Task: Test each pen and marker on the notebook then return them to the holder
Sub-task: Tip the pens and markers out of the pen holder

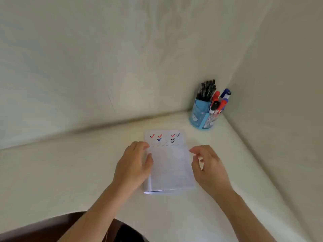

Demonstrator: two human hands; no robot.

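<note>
A white lined notebook lies open on the pale tabletop, with red, blue and black check marks across its top. My left hand rests on the notebook's left edge with relaxed fingers. Just off the right edge, my right hand hovers with loosely curled fingers and holds nothing. A blue pen holder stands in the back right corner. It carries several black pens and red, blue and black markers.
The pale table meets a wall at the back and another on the right, forming a corner behind the holder. A dark rounded edge shows at the bottom left.
</note>
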